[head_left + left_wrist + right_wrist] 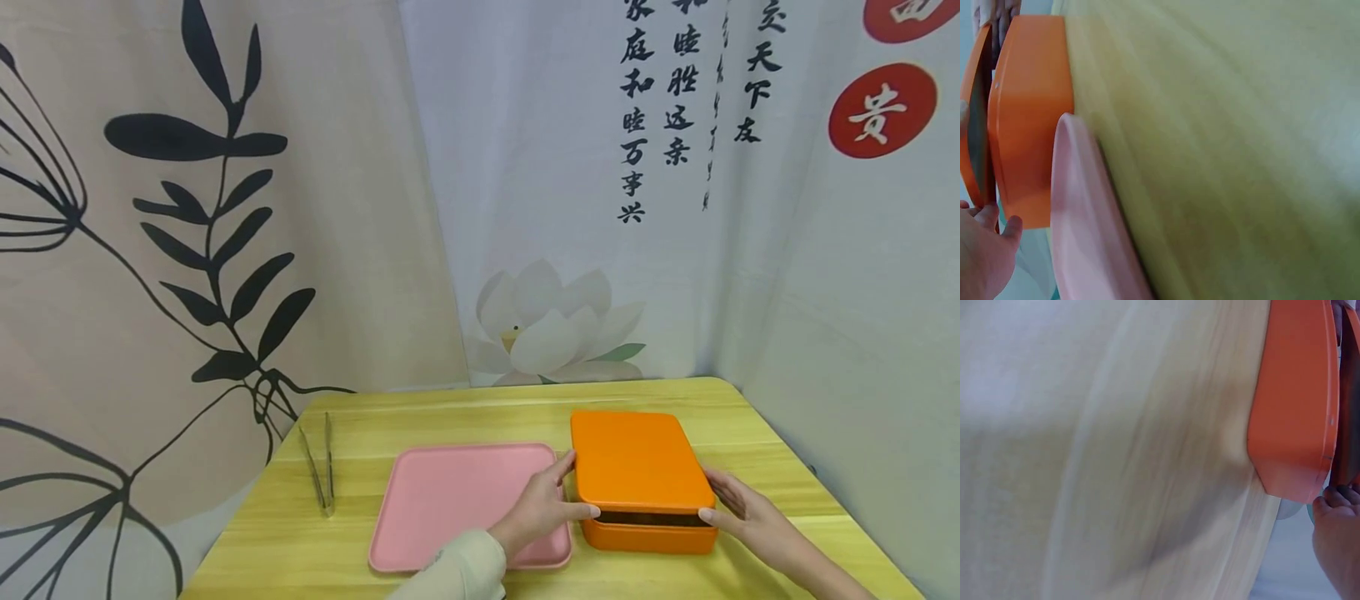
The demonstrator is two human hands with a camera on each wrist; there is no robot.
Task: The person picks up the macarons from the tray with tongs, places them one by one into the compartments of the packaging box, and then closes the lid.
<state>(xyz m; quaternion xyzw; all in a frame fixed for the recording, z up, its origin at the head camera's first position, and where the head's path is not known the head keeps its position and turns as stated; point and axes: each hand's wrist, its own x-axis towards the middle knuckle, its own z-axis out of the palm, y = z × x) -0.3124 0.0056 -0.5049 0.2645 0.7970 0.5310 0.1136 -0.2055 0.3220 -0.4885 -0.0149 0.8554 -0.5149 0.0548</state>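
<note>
While both hands, left hand (542, 505) and right hand (742, 510), grip the orange lid (636, 460), it tilts above the orange box (648, 537), beside the pink tray (450, 500).

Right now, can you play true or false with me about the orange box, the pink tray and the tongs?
1. Both hands hold the orange lid. True: the left hand and the right hand grip its near corners.
2. The lid is shut tight on the orange box. False: a dark gap shows at the front.
3. The pink tray sits right of the box. False: it sits left.
4. The metal tongs lie on the wooden table. True.
5. The tongs lie in the tray. False: they lie beside it.
</note>
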